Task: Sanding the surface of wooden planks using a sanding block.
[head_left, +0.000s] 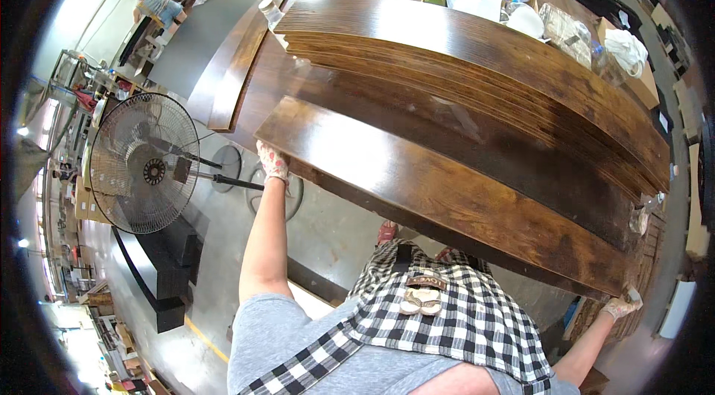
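Workshop floor below you, with a pedestal fan (143,162) at left and a stack of stained boards (477,67) on the bench ahead. Your gloved left hand (272,162) curls its fingers around the near-left end of 1 dark stained board (439,190). Your right hand (623,305) grips its far-right end; finger state there you cannot tell.

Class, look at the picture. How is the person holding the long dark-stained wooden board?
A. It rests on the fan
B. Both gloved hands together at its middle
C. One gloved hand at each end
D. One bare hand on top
C: the left hand grips one end of the board and the right hand the other, both gloved.
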Tool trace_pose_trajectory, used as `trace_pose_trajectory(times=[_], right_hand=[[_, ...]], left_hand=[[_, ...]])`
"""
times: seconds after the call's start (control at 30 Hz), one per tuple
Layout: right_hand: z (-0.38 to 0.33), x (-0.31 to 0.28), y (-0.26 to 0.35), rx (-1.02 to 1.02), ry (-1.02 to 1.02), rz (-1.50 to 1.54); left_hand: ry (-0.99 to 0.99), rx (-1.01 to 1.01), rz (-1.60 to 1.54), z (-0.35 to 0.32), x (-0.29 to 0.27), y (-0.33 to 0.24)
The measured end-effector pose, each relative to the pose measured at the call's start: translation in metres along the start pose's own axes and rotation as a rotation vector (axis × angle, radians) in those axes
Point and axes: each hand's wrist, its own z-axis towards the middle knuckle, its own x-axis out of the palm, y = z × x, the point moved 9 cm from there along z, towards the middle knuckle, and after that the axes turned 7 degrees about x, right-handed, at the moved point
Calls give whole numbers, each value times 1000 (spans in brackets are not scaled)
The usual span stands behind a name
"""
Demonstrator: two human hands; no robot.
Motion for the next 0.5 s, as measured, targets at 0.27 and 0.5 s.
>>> trace_pose_trajectory(times=[0.27, 0.5], right_hand=[[-120, 113, 34, -160, 151, -250], [-408, 340, -153, 42, 1138, -209]], left_hand=[[397, 162, 793, 49, -52, 5], [373, 461, -681, -21, 36, -324]])
